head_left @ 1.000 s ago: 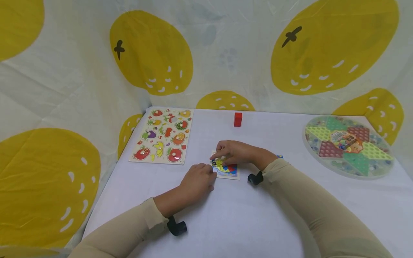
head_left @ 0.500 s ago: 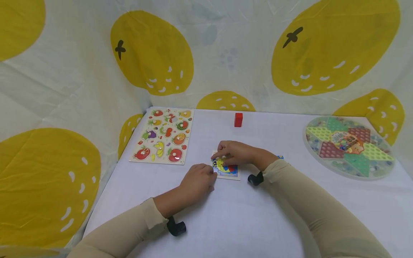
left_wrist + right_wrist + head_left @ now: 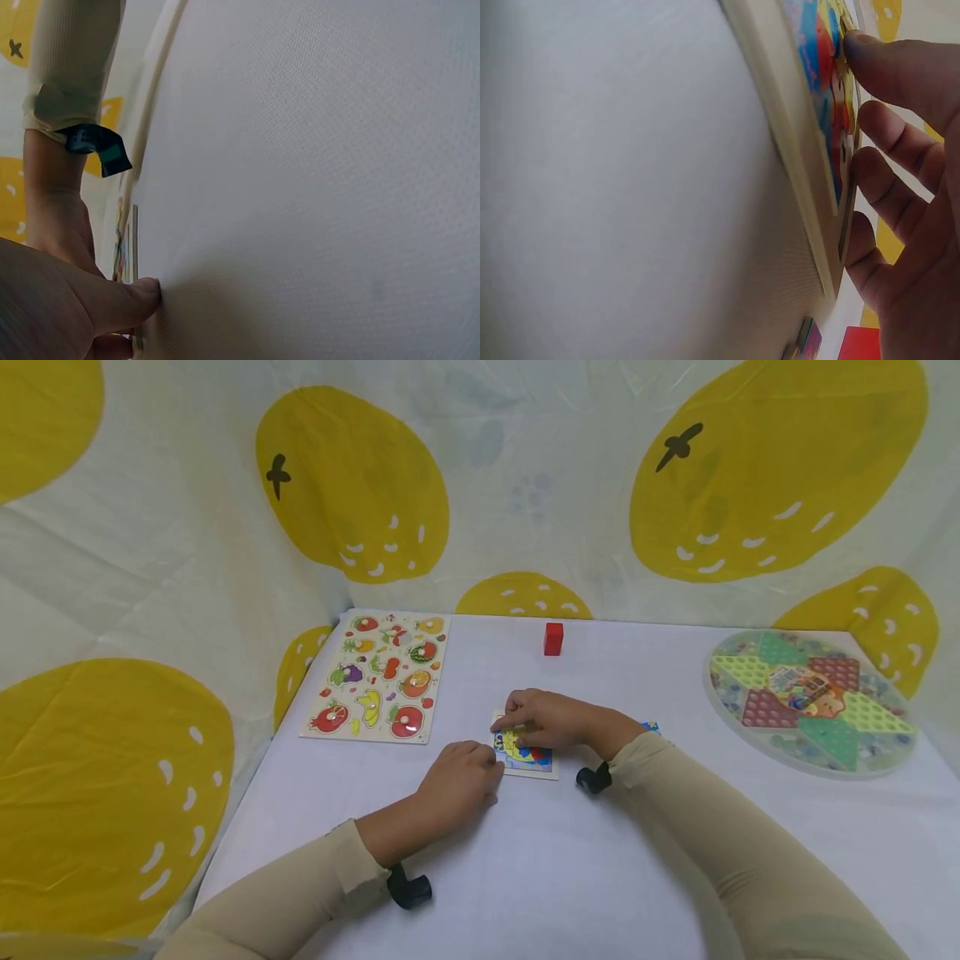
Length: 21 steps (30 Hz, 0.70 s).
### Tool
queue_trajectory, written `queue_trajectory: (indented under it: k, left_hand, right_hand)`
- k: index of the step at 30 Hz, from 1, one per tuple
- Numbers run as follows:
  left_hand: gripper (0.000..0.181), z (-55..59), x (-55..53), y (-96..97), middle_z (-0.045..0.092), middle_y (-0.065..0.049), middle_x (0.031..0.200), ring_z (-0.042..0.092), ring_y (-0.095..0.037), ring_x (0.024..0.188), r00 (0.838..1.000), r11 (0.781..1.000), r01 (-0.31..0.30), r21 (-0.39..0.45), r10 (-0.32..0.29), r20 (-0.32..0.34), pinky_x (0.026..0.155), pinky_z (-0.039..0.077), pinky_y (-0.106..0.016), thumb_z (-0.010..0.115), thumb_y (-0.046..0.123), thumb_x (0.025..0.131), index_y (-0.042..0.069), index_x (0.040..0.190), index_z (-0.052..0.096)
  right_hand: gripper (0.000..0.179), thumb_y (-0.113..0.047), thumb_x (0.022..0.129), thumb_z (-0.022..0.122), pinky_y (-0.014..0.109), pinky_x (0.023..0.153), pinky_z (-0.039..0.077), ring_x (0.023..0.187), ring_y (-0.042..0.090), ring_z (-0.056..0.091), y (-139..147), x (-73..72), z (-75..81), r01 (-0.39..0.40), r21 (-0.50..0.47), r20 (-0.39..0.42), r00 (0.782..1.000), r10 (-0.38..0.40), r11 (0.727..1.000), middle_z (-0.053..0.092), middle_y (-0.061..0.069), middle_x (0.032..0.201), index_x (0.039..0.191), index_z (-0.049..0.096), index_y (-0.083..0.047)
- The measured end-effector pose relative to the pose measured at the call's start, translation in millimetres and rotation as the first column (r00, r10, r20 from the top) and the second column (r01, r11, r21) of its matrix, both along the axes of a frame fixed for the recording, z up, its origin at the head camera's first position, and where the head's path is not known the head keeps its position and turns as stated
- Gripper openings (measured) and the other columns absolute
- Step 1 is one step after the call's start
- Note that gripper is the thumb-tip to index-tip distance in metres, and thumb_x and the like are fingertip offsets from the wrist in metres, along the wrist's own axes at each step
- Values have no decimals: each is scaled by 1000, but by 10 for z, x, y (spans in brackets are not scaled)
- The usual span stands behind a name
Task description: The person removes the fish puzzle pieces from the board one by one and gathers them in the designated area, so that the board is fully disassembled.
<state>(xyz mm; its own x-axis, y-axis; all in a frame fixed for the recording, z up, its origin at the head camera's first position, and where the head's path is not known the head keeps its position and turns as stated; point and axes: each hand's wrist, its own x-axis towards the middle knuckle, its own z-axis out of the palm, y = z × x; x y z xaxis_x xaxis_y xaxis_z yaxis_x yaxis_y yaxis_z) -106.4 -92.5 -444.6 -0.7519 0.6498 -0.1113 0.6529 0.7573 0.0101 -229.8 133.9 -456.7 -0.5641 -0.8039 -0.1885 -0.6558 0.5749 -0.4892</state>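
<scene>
A small jigsaw puzzle (image 3: 534, 762) in a pale wooden tray lies flat on the white table; its yellow, blue and red picture is partly covered. My left hand (image 3: 459, 783) holds the tray's near left corner, with the thumb low against the edge in the left wrist view. Over the puzzle spreads my right hand (image 3: 555, 717). In the right wrist view its thumb (image 3: 889, 67) touches the yellow pieces and the other fingertips rest along the tray's far part. Whether a loose piece lies under those fingers is hidden. Beyond the right wrist a blue puzzle piece (image 3: 651, 726) peeks out.
A fruit peg puzzle board (image 3: 438, 710) lies at the back left. A red block (image 3: 553, 639) stands near the table's back edge. At the right rests a round Chinese checkers board (image 3: 810, 702) with marbles. A fruit-print cloth (image 3: 540, 468) hangs behind the table.
</scene>
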Motion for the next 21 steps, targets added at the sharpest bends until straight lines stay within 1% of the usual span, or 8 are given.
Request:
queue_trajectory:
  k: [4,8,12,17,21]
  left_hand:
    - [53,-1,-4,2,68,-5,133,57,-24,132,1000,1000,2,5,-2,1,114,46,-43,85,40,93,15,138,73]
    - [53,-1,-5,0,68,-4,132,57,-24,132,1000,1000,8,9,-8,-2,114,46,-43,85,40,93,14,138,73]
    - [52,2,-4,-1,68,-4,132,57,-24,132,1000,1000,8,2,-8,-9,114,46,-42,85,40,94,15,138,73]
    - [52,5,-2,7,68,-4,133,57,-24,133,1000,1000,4,-3,-4,-1,115,45,-43,84,40,94,15,139,73]
    - [53,-4,-4,8,68,-5,134,57,-24,134,1000,1000,2,3,-2,4,115,45,-43,84,40,94,15,139,73]
  right_hand:
    - [47,-24,103,75,29,92,52,110,15,53,26,16,7,-41,3,-46,998,41,999,58,-5,122,148,66,-34]
    - [48,-25,105,72,30,92,51,111,15,52,48,22,5,-68,18,-66,995,69,998,59,-5,124,151,63,-34]
    - [48,-27,106,70,31,92,51,111,16,52,57,25,10,-74,25,-68,995,76,997,59,-4,125,153,62,-34]
    - [48,-29,106,70,30,91,51,110,14,52,64,29,11,-76,22,-68,995,77,997,59,-5,124,153,61,-34]
    - [46,-27,105,71,30,92,52,110,14,53,61,38,23,-60,2,-43,997,60,998,59,-5,122,151,64,-34]
